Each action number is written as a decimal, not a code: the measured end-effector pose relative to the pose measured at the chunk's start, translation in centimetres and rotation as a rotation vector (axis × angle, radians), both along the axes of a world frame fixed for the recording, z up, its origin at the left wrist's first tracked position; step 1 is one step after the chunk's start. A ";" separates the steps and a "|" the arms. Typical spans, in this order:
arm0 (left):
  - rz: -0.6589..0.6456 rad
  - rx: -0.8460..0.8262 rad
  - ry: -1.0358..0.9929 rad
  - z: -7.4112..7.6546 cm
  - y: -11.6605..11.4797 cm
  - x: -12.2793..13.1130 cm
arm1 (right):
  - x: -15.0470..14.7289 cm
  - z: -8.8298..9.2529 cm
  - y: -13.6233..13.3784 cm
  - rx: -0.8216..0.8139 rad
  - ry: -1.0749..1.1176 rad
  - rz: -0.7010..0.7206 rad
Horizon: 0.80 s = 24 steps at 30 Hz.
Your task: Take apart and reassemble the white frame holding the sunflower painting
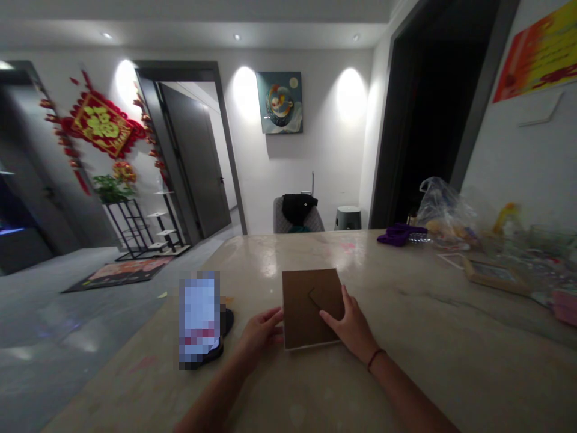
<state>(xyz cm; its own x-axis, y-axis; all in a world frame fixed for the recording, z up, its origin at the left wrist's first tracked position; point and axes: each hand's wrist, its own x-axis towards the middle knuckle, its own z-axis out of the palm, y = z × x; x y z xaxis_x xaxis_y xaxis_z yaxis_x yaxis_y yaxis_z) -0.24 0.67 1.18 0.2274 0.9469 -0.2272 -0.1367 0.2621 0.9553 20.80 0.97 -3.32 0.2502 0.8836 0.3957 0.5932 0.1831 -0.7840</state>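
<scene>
A square brown board point(306, 308), probably the cardboard back of a picture frame, lies flat on the marble table point(406, 300) with a small angled tab at its middle. My left hand point(261, 332) grips its left edge. My right hand point(349, 316), with a dark red cord around the wrist, presses on the board's right part and holds it. To the left of the board, a phone point(199, 319), pixelated over its screen, rests on a black round pad point(224, 328).
A small wooden picture frame point(493, 275), a plastic bag point(444, 213) and a purple cloth point(401, 234) lie at the table's far right. The table's left edge drops to a grey floor point(58, 313). A chair point(297, 215) stands beyond the table.
</scene>
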 end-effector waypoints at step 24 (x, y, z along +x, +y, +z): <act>0.083 0.054 0.116 -0.3 -0.1 0.4 | 0.0 0.7 -0.2 0.053 -0.032 -0.009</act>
